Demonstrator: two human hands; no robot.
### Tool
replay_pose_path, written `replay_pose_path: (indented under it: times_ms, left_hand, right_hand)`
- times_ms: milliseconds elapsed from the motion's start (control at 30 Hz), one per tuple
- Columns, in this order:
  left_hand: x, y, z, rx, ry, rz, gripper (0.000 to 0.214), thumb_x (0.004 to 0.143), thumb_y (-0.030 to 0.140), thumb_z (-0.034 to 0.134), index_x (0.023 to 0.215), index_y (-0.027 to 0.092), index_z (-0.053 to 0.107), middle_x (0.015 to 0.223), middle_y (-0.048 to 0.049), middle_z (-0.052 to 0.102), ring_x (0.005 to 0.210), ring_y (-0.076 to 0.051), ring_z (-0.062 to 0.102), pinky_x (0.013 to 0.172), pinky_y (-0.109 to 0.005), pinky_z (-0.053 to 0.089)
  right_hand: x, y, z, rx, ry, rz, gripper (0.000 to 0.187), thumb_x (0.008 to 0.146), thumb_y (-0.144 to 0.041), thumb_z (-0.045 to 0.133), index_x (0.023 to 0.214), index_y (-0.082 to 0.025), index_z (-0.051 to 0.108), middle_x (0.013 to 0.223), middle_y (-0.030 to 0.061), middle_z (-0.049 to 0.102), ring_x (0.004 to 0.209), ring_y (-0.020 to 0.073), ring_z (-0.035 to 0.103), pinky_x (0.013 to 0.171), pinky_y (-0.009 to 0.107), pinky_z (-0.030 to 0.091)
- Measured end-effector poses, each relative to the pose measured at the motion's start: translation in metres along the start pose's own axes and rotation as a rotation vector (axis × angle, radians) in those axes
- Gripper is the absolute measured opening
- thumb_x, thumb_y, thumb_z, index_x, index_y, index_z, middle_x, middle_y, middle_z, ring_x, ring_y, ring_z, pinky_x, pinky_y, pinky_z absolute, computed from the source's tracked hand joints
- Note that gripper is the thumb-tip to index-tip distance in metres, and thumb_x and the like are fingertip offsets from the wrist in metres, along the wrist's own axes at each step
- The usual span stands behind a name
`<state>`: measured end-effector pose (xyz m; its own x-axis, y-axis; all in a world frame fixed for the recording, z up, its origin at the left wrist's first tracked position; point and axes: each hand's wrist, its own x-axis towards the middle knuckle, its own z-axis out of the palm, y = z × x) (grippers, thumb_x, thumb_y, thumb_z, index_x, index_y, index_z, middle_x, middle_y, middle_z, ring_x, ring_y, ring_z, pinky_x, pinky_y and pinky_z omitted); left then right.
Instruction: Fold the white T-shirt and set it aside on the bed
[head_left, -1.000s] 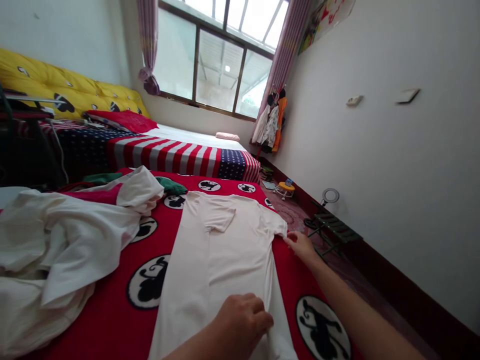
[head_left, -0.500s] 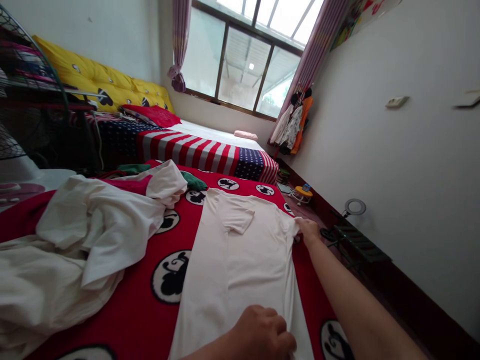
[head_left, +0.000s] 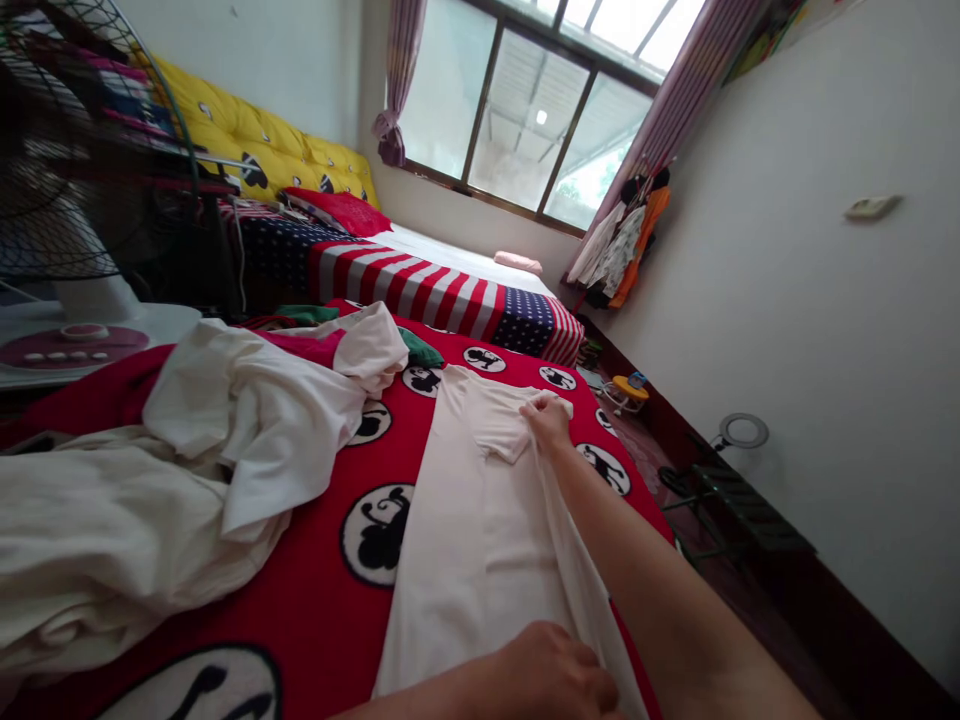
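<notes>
A pale cream T-shirt (head_left: 480, 520) lies lengthwise on the red blanket (head_left: 330, 590) with black-and-white cartoon circles. My right hand (head_left: 547, 420) is closed on the shirt's right sleeve edge near the shoulder and has it pulled in over the middle of the shirt. My left hand (head_left: 559, 675), at the bottom edge of the view, is closed on the shirt's right side near the hem, lifting that edge into a fold.
A heap of white and cream clothes (head_left: 187, 450) covers the left of the blanket, with green and pink cloth behind. A fan (head_left: 67, 180) stands at the left. A flag-patterned bed (head_left: 420, 285) lies beyond. A folding stool (head_left: 739, 500) and ring light (head_left: 739, 432) stand by the right wall.
My right hand has carried the sleeve from the shirt's outer right edge in towards the middle, folding the right side over. My left hand has stayed on the lower edge. The view has swung left.
</notes>
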<state>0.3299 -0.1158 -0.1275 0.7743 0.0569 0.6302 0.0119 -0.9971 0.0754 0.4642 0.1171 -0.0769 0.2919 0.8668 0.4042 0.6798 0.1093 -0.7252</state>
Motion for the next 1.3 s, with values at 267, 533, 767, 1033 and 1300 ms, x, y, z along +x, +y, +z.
replay_pose_path:
  times_ms: [267,533,767,1033,1300]
  left_hand:
    - [-0.005,0.001,0.016,-0.111,-0.03,-0.021,0.008,0.082,0.023,0.064,0.079,0.024,0.057,0.068,0.0057,0.061,0.063,-0.012,0.057,0.042,-0.029,0.028]
    - [-0.004,-0.005,0.012,-0.26,-0.175,0.012,0.009,0.079,0.022,0.067,0.078,0.025,0.059,0.075,0.0053,0.068,0.072,-0.01,0.063,0.04,-0.024,0.032]
    - [0.002,-0.005,-0.036,-0.19,0.024,-0.109,0.024,0.091,0.036,0.052,0.075,0.02,0.061,0.065,0.0004,0.066,0.063,-0.014,0.062,0.055,-0.027,0.041]
    - [0.026,-0.102,-0.077,-0.214,0.272,-1.055,0.035,0.085,0.031,0.054,0.117,0.019,0.058,0.094,-0.0065,0.069,0.079,-0.018,0.066,0.075,-0.027,0.048]
    - [0.051,-0.233,-0.067,-0.088,0.08,-1.403,0.077,0.072,0.053,0.065,0.135,0.013,0.045,0.124,-0.0199,0.061,0.106,-0.033,0.061,0.08,-0.036,0.049]
  right_hand:
    - [-0.03,-0.016,0.038,-0.021,-0.156,-0.088,0.027,0.075,-0.044,0.057,0.072,-0.018,0.061,0.071,0.0026,0.062,0.07,0.017,0.059,0.069,0.028,0.045]
    - [-0.034,-0.007,-0.035,-0.023,-0.16,-0.077,0.037,0.081,-0.05,0.049,0.084,-0.015,0.062,0.074,0.0048,0.063,0.063,0.0162,0.06,0.052,0.024,0.042]
    - [-0.158,-0.007,-0.092,-0.183,-0.448,-0.173,0.015,0.084,-0.027,0.053,0.086,-0.019,0.065,0.079,0.0024,0.062,0.067,0.015,0.056,0.062,0.025,0.043]
    - [-0.217,-0.024,-0.135,0.046,-0.791,-0.212,0.018,0.078,-0.011,0.055,0.09,-0.02,0.065,0.085,0.0025,0.062,0.075,0.0133,0.058,0.069,0.022,0.044]
    - [-0.212,-0.01,-0.112,-0.005,-0.932,-0.23,0.01,0.075,-0.017,0.064,0.077,-0.021,0.073,0.082,0.0034,0.066,0.067,0.0114,0.059,0.057,0.017,0.04]
